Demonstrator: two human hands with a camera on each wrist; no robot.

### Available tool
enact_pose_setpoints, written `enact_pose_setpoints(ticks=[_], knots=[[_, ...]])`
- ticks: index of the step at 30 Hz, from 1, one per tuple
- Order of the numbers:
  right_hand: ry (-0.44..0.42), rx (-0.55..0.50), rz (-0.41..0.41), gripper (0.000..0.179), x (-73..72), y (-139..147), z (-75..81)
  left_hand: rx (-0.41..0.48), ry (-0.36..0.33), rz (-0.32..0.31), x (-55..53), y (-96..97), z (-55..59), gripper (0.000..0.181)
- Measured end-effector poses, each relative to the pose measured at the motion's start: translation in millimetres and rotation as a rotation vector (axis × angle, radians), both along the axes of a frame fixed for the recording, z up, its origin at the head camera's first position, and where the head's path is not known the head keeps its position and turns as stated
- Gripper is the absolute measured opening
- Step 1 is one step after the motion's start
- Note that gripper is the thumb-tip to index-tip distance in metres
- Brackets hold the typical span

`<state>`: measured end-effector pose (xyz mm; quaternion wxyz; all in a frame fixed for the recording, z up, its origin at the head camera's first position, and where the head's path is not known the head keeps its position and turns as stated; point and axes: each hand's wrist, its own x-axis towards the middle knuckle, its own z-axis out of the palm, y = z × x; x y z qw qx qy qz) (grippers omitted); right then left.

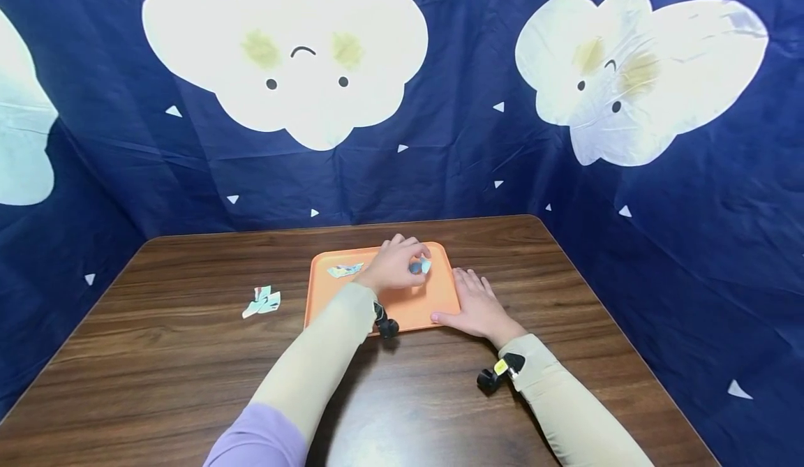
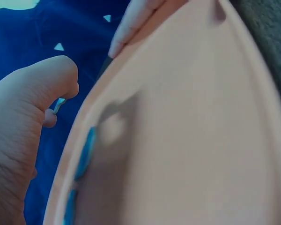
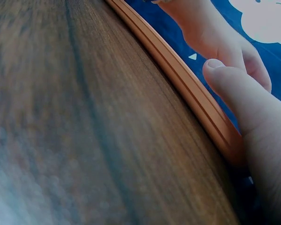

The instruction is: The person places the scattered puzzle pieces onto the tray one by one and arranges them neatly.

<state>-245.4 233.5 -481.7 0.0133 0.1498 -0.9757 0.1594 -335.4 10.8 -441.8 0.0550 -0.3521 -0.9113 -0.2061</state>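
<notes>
An orange tray point(image 1: 440, 292) lies on the wooden table. Over its right half, my left hand point(image 1: 396, 264) pinches a small light-blue paper piece point(image 1: 426, 265) between thumb and fingers. The same piece point(image 2: 59, 105) peeks out from the fingertips in the left wrist view. Several printed paper scraps point(image 1: 345, 270) lie on the tray's far left part. At the tray's near right corner rests my right hand point(image 1: 477, 308), thumb at the near rim and straight fingers along the right side. In the right wrist view the thumb point(image 3: 225, 77) is beside the tray's rim point(image 3: 196, 93).
More torn paper pieces point(image 1: 262, 301) lie in a small cluster on the table point(image 1: 188, 355), left of the tray. A dark blue curtain point(image 1: 465, 174) with white clouds hangs behind the table and along its sides. Small black cameras sit on both wrists.
</notes>
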Motion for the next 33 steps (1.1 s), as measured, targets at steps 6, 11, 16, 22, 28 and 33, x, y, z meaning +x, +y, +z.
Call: enact_pose_setpoints(ticks=[6,11,16,22,28,33], knots=[[0.004,0.005,-0.007,0.117,-0.5,-1,0.0,-0.025,-0.004,-0.006,2.2,11.5,-1.8,0.032],[0.007,-0.005,-0.009,0.117,-0.9,0,0.2,-0.038,0.045,0.007,-3.5,17.0,-9.3,0.027],[-0.004,-0.003,-0.009,0.118,-0.6,0,0.1,-0.053,0.037,0.012,-7.1,19.8,-13.9,0.027],[-0.006,0.001,-0.01,0.117,-0.6,0,0.8,-0.078,0.025,0.01,-7.2,23.0,-14.3,0.03],[-0.005,-0.001,-0.01,0.117,-0.5,-1,0.6,-0.118,0.026,0.01,-9.8,27.0,-17.9,0.03],[-0.009,0.005,-0.015,0.117,-0.4,-1,0.0,-0.144,0.013,0.0,-10.5,29.0,-19.8,0.031]])
